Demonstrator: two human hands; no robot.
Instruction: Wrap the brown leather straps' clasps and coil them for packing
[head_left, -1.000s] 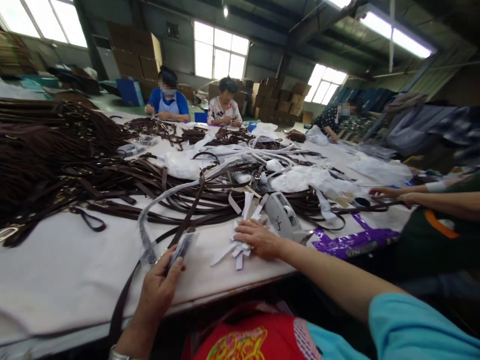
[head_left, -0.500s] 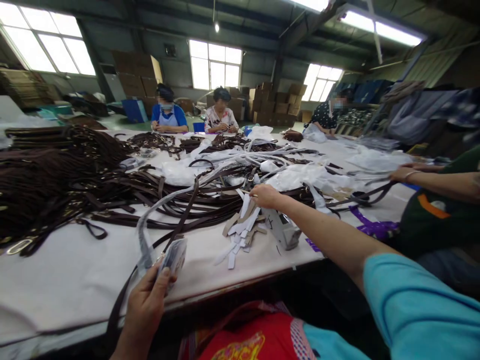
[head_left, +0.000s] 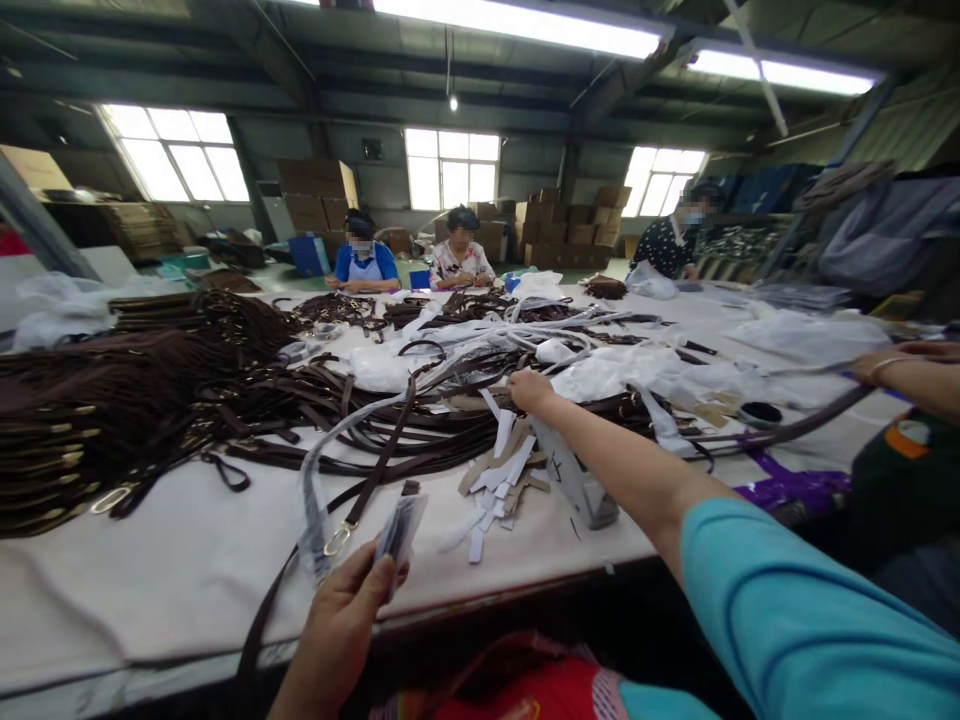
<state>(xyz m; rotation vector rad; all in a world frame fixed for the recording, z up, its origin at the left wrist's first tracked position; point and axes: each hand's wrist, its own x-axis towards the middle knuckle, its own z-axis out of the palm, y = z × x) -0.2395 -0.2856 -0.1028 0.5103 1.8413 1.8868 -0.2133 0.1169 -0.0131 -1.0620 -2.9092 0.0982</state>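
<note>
Left hand (head_left: 351, 592) pinches dark flat packet in clear plastic (head_left: 400, 530) between thumb and fingers, above pale worktop (head_left: 214, 560), at 8 o'clock from pile of white and tan paper strips (head_left: 496, 482). Grey plastic dispenser with black mark (head_left: 586, 490) at pile's 3 o'clock. Long dark brown straps (head_left: 439, 445) at 10 o'clock. Farther, at 1 o'clock, right hand (head_left: 531, 391), fingers curled in; cannot tell what it pinches.

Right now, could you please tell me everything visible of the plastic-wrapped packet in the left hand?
The packet is small, flat and roughly rectangular. Clear, shiny film that looks like plastic covers dark contents, too blurred to identify; a dark piece shows at its top edge. It tilts, its top toward the picture's right, near the front edge of the pale table. The left hand grips its lower part between thumb and fingers.
</note>
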